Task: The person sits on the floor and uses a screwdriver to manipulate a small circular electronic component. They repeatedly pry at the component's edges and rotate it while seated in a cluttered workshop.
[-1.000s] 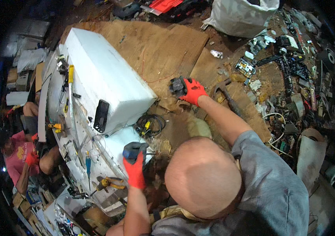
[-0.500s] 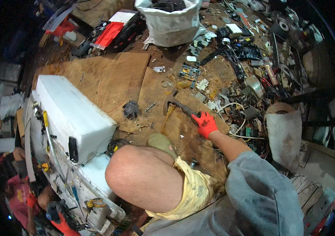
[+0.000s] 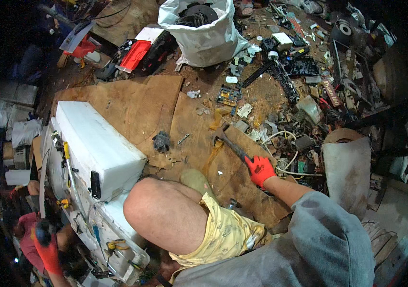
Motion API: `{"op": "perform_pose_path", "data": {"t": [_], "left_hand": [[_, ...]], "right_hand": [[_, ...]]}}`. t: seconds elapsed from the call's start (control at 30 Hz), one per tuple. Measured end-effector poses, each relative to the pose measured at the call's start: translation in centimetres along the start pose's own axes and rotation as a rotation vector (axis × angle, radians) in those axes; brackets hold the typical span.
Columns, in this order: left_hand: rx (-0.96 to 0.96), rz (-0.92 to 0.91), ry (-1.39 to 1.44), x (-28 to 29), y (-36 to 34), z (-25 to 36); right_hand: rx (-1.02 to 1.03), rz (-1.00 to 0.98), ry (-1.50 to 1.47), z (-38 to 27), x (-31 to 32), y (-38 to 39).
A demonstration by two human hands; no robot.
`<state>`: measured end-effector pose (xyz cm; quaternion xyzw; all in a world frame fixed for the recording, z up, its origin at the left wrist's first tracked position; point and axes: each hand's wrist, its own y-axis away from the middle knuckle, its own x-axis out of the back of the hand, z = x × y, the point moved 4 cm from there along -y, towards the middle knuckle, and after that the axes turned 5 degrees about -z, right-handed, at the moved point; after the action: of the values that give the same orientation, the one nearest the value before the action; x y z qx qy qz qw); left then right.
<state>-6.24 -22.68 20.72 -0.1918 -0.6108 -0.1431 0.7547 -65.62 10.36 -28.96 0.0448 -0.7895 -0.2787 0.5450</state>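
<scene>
In my right hand (image 3: pixel 261 171), gloved in red, the fingers are closed around the dark handle of a hammer (image 3: pixel 236 149). Its metal head points away from me, at or just above a brown sheet (image 3: pixel 156 110) on the ground. A small dark crumpled lump (image 3: pixel 161 141) and a short metal piece (image 3: pixel 183 139) lie on the sheet left of the hammer. At the lower left, my left hand (image 3: pixel 47 253), also in a red glove, is raised and grips a dark rounded object (image 3: pixel 45 230) whose kind I cannot make out.
Left of my bent knee, a white foam block (image 3: pixel 98 143) stands on a white surface with pliers (image 3: pixel 117 246) and other tools. A white sack (image 3: pixel 201 40) with dark parts stands ahead. Scrap (image 3: pixel 304 119) is heaped at right. A person in a red shirt (image 3: pixel 27 234) sits at far left.
My left hand has lifted up and to the left with the dark object. My right hand keeps its hold on the hammer. The whole view has shifted slightly.
</scene>
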Motion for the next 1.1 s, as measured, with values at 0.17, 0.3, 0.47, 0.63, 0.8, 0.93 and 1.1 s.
{"op": "perform_pose_path", "data": {"t": [0.17, 0.3, 0.47, 0.63, 0.8, 0.93, 1.1], "left_hand": [[-0.14, -0.134, 0.139, -4.1, -9.7, 5.9], [-0.207, -0.134, -0.028, -4.9, -14.4, 9.9], [-0.364, -0.225, -0.174, -5.1, -16.2, 14.9], [-0.3, -0.208, -0.084, -6.0, -16.0, 16.6], [-0.218, -0.196, -0.188, -6.7, -16.5, 14.4], [-0.214, -0.208, -0.055, -7.0, -17.8, 17.0], [-0.429, -0.141, -0.038, -3.8, -14.7, 18.3]], "right_hand": [[0.018, 0.112, -0.007, 0.3, -0.2, 1.0], [0.023, 0.188, -0.114, 0.3, -0.1, 1.9], [0.015, 0.259, -0.055, 0.9, -1.4, 2.1], [0.001, 0.248, -0.064, 1.0, -0.9, 2.3], [-0.003, 0.203, -0.033, 0.4, -1.0, 2.0], [-0.081, 0.126, 0.024, 0.9, -2.9, 1.1], [-0.06, 0.241, 0.013, 0.3, -3.5, 0.9]]}}
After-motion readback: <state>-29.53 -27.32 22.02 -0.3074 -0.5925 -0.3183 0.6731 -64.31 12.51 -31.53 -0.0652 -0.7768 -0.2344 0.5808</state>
